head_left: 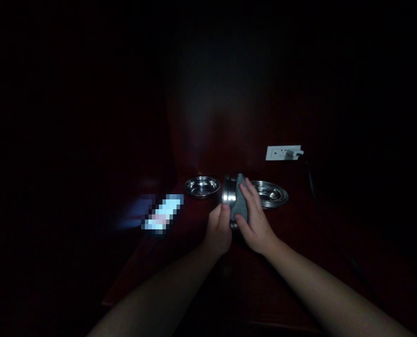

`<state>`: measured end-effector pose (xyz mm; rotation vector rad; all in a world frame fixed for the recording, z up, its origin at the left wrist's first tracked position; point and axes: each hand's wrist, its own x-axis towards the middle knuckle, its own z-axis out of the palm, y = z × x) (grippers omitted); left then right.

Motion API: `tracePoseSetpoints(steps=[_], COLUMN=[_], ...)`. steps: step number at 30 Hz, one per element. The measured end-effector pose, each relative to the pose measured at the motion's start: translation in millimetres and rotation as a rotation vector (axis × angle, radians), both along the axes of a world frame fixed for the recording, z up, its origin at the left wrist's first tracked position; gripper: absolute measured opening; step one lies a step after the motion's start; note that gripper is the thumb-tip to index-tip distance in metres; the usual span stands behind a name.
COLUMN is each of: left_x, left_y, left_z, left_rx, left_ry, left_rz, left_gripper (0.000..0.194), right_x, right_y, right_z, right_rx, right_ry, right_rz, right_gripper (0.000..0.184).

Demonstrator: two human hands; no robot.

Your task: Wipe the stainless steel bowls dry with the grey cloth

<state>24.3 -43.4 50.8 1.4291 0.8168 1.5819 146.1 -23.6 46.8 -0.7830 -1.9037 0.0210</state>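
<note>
The scene is very dark. My left hand [218, 230] is closed around the rim of a small steel bowl [228, 193] held on its edge above a dark reddish table [180, 262]. My right hand [253, 221] presses a grey cloth or sponge [239, 202] against the bowl's open face, fingers wrapped over it. Both forearms reach in from the bottom of the view.
A steel bowl [202, 186] sits upright to the left of my hands, and a wider steel dish [271, 194] lies to the right. A lit, blurred phone screen [162, 213] lies at the left. A white wall socket [283, 152] with a plug and dark cable is behind.
</note>
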Motion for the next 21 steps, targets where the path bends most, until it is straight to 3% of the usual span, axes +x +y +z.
tracePoseSetpoints(steps=[6,14,17,21], left_x=[-4.5,-10.5,-12.3,-12.8], left_y=[6.2,-3.0,-3.6,7.8], left_z=[9.0,10.3,6.1,-5.9], left_rx=[0.033,0.001,0.022,-0.027], left_ry=[-0.096,-0.043,-0.030,-0.157], left_rz=[0.131,-0.073,-0.105,-0.129], left_gripper=[0.041,0.044,0.043,0.038], right_x=[-10.3,-2.5,1.6,7.6], right_y=[16.7,21.8,25.2,33.3], right_z=[-5.1,-16.9,-15.7,-17.2], right_rx=[-0.191,-0.430,-0.448,-0.492], right_ry=[0.139,0.478,0.582,0.664], right_rz=[0.101,0.281,0.270,0.211], right_gripper=[0.067,0.065,0.068,0.069])
